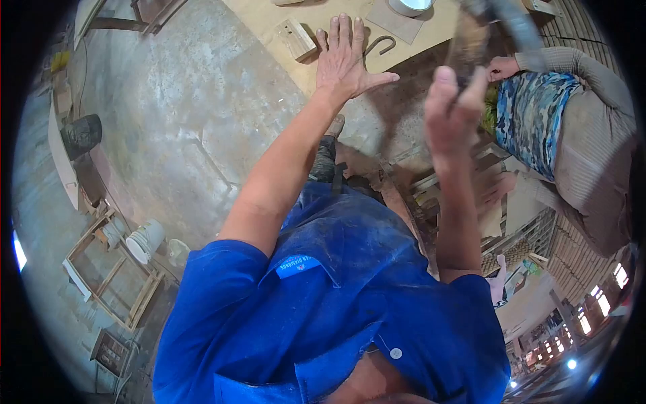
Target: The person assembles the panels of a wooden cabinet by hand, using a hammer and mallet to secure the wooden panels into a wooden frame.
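Observation:
My left hand (344,64) lies flat on the pale board (259,15), its fingers spread and holding nothing. Just left of its fingertips is a wooden block (295,39) with small holes. A curved metal hook (382,46) rests close to its right side. Smeared by motion, my right hand (455,111) is raised to the right and closed around a blurred tool (470,44) with a brown body and a grey, curved part; its exact kind cannot be made out. A square sheet (397,21) lies past the hook, with a round white container (410,6) at its edge.
At the right, another person in a blue camouflage garment (535,121) stands close, one hand (503,68) near my tool. On the concrete floor at left are a white bucket (145,242), a wooden frame (111,269) and a dark container (82,136).

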Demonstrator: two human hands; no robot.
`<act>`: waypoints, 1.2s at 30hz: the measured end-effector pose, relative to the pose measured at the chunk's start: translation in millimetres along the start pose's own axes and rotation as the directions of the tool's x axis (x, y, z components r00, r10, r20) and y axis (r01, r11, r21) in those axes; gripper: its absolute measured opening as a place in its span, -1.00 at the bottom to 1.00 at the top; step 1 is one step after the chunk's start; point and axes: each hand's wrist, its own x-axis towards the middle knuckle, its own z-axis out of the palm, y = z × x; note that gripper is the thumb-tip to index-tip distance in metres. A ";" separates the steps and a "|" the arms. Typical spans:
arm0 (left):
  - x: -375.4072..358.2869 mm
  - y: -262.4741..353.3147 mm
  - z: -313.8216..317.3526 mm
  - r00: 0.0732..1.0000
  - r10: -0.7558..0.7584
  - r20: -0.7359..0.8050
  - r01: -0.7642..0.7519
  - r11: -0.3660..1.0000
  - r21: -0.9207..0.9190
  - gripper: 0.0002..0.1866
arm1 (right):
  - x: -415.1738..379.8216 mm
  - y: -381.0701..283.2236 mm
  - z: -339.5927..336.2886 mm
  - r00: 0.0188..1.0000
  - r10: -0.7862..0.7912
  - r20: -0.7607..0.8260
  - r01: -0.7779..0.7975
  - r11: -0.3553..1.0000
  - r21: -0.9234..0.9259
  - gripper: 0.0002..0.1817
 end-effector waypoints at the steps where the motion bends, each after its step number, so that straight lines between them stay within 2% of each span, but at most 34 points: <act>1: -4.7 -0.6 1.8 1.000 0.002 0.005 -0.002 1.000 0.006 0.43 | -8.3 17.3 12.7 0.999 -0.002 -0.033 0.001 0.999 -0.033 -0.71; 2: -8.2 -0.2 3.2 1.000 0.007 0.002 -0.007 1.000 0.001 0.44 | -16.7 58.6 25.0 0.952 0.192 0.238 -0.127 0.957 -0.262 -0.67; 3: -10.2 2.8 3.6 1.000 0.013 -0.005 -0.013 1.000 -0.008 0.45 | -25.1 94.9 32.2 0.947 0.159 0.279 -0.069 0.949 -0.309 -0.64; 5: -8.3 4.0 1.9 1.000 0.019 -0.009 -0.019 1.000 0.011 0.45 | -24.0 85.3 14.8 0.941 0.181 0.286 -0.057 0.917 -0.395 -0.69; 6: -22.2 8.5 3.8 0.999 0.011 0.035 -0.011 1.000 0.012 0.45 | -32.0 72.3 3.0 0.937 0.198 0.288 -0.070 0.914 -0.400 -0.69; 8: -26.9 9.9 3.5 0.999 0.017 0.031 -0.017 1.000 0.012 0.45 | -24.8 38.8 -10.9 0.961 0.062 0.271 -0.023 0.989 -0.147 -0.74; 9: -30.9 12.1 4.6 0.999 0.017 0.032 -0.017 1.000 0.009 0.45 | -24.7 26.0 -16.8 0.961 0.068 0.269 -0.028 0.988 -0.151 -0.74; 11: -36.5 13.9 9.2 0.999 0.025 0.023 -0.025 1.000 -0.005 0.44 | -25.8 5.1 -22.1 0.991 -0.123 0.045 0.120 0.991 0.061 -0.77; 15: -44.9 12.4 10.4 0.999 0.032 0.023 -0.032 0.999 0.002 0.38 | -53.4 21.1 -1.9 0.999 -0.032 -0.018 0.032 0.998 0.049 -0.69; 16: -44.7 12.5 10.9 0.999 0.046 0.011 -0.046 0.999 0.001 0.34 | -64.0 36.3 4.4 0.998 -0.054 -0.022 0.053 0.998 -0.030 -0.64; 18: -48.1 13.2 7.7 0.994 0.098 0.049 -0.100 0.994 0.041 0.12 | -95.5 73.5 4.2 0.996 0.073 0.057 -0.066 0.992 -0.109 -0.62; 19: -54.9 14.2 9.2 0.992 0.114 0.053 -0.116 0.992 0.044 -0.05 | -117.7 86.1 -1.5 0.981 0.177 0.078 -0.170 0.982 -0.085 -0.62; 20: -57.6 9.8 7.6 0.988 0.137 0.066 -0.139 0.990 0.028 -0.22 | -132.2 83.5 -10.2 0.934 0.340 0.108 -0.325 0.936 -0.135 -0.61; 21: -58.8 4.3 4.1 0.974 0.217 0.057 -0.222 0.969 0.111 -0.42 | -155.1 98.9 -12.2 0.883 0.452 0.123 -0.441 0.891 -0.106 -0.51; 22: -56.8 3.8 -2.4 0.956 0.280 0.083 -0.285 0.957 0.056 -0.49 | -170.6 101.6 -25.7 0.838 0.527 0.143 -0.519 0.850 -0.090 -0.53; 23: -50.8 10.8 -14.2 0.950 0.279 0.143 -0.280 0.960 -0.017 -0.59 | -188.9 101.7 -38.4 0.789 0.590 0.171 -0.590 0.806 -0.058 -0.55; 25: -44.6 6.1 -7.5 0.874 0.484 -0.032 -0.485 0.875 0.007 -0.66 | -235.5 106.9 -52.4 0.734 0.678 0.030 -0.674 0.734 -0.081 -0.57; 27: -29.8 8.5 -8.2 0.882 0.470 -0.027 -0.470 0.883 0.003 -0.68 | -262.5 105.0 -54.4 0.686 0.726 -0.059 -0.728 0.681 -0.080 -0.59; 28: -29.8 11.8 -17.3 0.888 0.459 0.027 -0.459 0.881 0.116 -0.65 | -280.7 97.1 -58.9 0.657 0.746 -0.102 -0.744 0.665 0.066 -0.59; 29: -27.7 9.8 -19.2 0.872 0.488 0.033 -0.489 0.865 0.113 -0.65 | -296.9 92.8 -61.3 0.631 0.763 -0.139 -0.735 0.645 0.210 -0.59; 30: -27.3 8.7 -17.3 0.875 0.480 0.061 -0.483 0.868 0.116 -0.66 | -316.3 93.5 -64.5 0.601 0.766 -0.227 -0.751 0.639 0.168 -0.59; 31: -27.8 12.0 -16.0 0.880 0.467 0.087 -0.475 0.871 0.125 -0.67 | -336.1 95.8 -70.2 0.592 0.770 -0.237 -0.748 0.634 0.193 -0.59; 33: -27.1 14.0 -14.9 0.882 0.464 0.083 -0.471 0.872 0.135 -0.68 | -375.2 94.4 -78.2 0.416 0.874 -0.250 -0.850 0.471 0.235 -0.61; 35: -32.1 23.0 -12.4 0.942 0.310 0.126 -0.323 0.941 0.099 -0.69 | -432.5 106.1 -82.1 0.394 0.866 -0.309 -0.825 0.481 0.296 -0.63; 36: -38.3 30.4 -10.9 0.944 0.313 0.106 -0.323 0.943 0.086 -0.70 | -453.4 107.1 -86.4 0.386 0.862 -0.329 -0.811 0.487 0.324 -0.65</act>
